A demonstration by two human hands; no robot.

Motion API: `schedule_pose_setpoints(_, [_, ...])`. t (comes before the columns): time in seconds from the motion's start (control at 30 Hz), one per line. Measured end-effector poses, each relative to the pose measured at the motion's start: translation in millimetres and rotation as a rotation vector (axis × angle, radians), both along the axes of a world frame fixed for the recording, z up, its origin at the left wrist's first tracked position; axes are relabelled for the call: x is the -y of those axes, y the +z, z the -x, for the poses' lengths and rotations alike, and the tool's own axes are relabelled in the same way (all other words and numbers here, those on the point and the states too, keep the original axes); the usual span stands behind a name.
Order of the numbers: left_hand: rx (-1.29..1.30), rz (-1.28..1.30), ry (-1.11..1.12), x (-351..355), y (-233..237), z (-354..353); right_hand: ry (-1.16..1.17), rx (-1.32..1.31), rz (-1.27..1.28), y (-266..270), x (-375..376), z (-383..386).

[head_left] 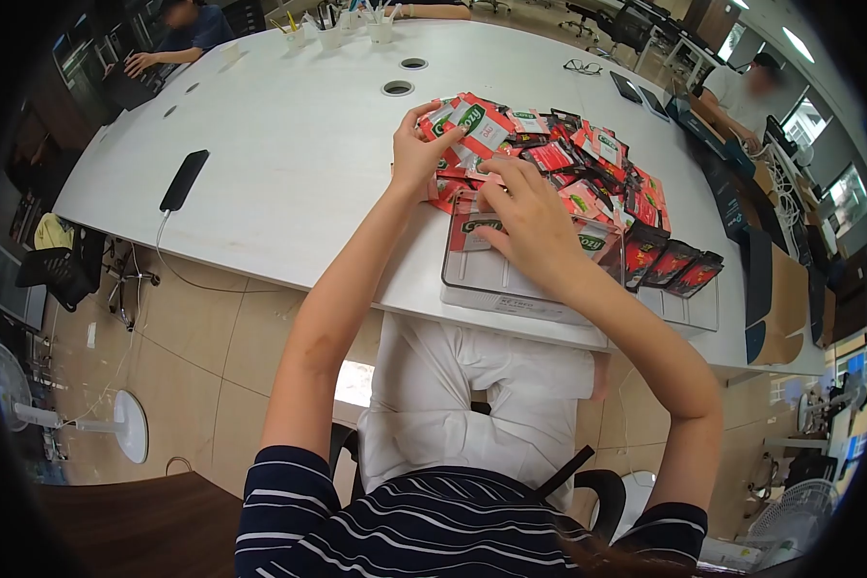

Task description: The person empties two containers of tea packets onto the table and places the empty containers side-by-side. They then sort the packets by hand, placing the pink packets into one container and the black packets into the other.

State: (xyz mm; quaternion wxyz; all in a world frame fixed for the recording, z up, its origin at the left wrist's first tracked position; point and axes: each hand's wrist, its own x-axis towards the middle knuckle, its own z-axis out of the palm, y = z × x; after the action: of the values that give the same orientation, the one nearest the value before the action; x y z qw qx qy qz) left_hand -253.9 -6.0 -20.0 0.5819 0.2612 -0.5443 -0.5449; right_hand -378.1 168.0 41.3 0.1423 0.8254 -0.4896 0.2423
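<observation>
My left hand (420, 154) is closed on red and white sachets (482, 123) with a green label, lifted over the near left side of a heap. Over a clear plastic box (472, 270) at the table's front edge is my right hand (539, 231), its fingers bent and apart, with the thumb pointing left. Nothing shows in its grasp. Inside the box, a red sachet (474, 227) is partly visible. Beyond the box lies a mixed heap of red and black sachets (602, 144). Several black and red sachets (669, 265) stand in a row to the right, by another clear container (703, 313).
On the white table (289, 135) lie a cabled black phone (185, 180), glasses (583, 67) and two dark devices. Pen cups (329, 37) stand at the back. Open cardboard boxes (775, 299) line the right edge. Other people sit at the far left, back and right.
</observation>
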Motion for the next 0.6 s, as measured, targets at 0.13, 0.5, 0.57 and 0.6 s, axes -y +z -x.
schedule_pose_setpoints(0.13, [-0.019, -0.001, -0.008, -3.9, 3.6, 0.9, -0.018, 0.024, 0.004, -0.8, 2.9, 0.5])
schedule_pose_setpoints(0.5, [0.014, -0.006, -0.035, -8.4, 7.6, 0.1, 0.008, 0.153, -0.040, 3.8, 8.1, 0.1])
schedule_pose_setpoints(0.57, [-0.013, 0.014, -0.062, -6.4, 6.9, 0.6, -0.004, 0.190, 0.045, 9.5, 14.5, 3.1])
schedule_pose_setpoints(0.6, [-0.032, 0.032, -0.083, -4.8, 6.2, 1.0, -0.010, 0.210, 0.085, 13.2, 18.5, 5.2])
